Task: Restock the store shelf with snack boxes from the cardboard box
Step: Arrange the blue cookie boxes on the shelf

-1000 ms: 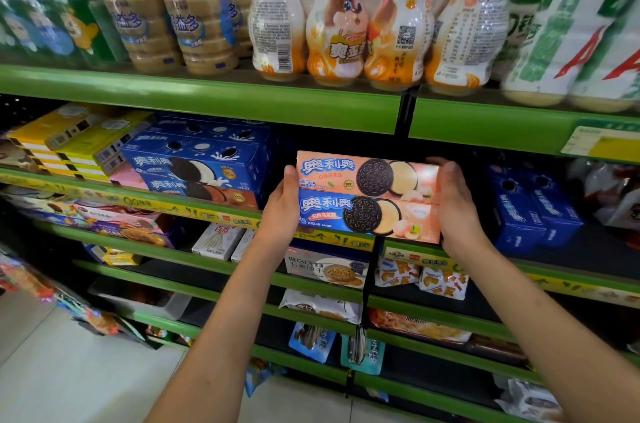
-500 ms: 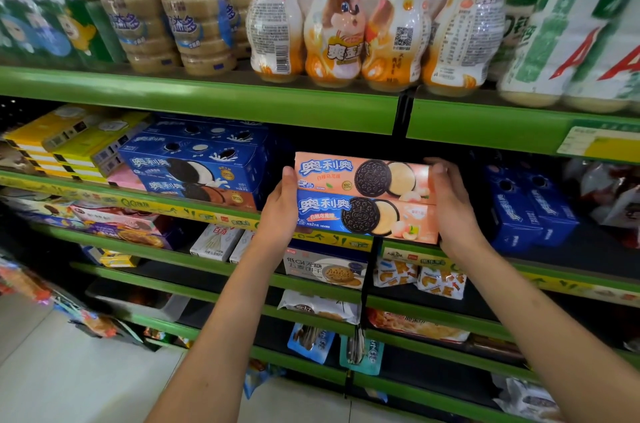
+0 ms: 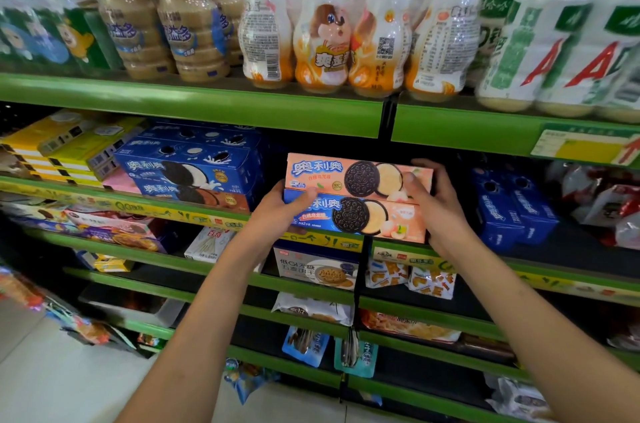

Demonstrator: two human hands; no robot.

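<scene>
On the middle green metal shelf (image 3: pixel 194 215), the stack of dark blue cardboard cookie boxes (image 3: pixel 188 168) stood at the left, and just to its right, across a dark gap, the two stacked peach-and-blue cardboard cookie boxes (image 3: pixel 356 197) sat at the shelf's front edge, held between both hands. The left hand (image 3: pixel 282 206) gripped the stack's left end, thumb curled over the front of the lower box and fingers hidden behind. The right hand (image 3: pixel 434 204) clamped the right end, thumb pressed on the upper box's front and fingers wrapped over its top corner. Further right stood upright dark blue cartons (image 3: pixel 512 211). Such boxes looked light and stiff, though thin card would probably dent under a hard squeeze and the glossy faces could slide on one another, so taking hold at the short ends, pinching both boxes together, seemed soundest. Compared with a second earlier, both thumbs had moved from the box ends onto the printed fronts, and the stack sat about where it had been on the shelf.
</scene>
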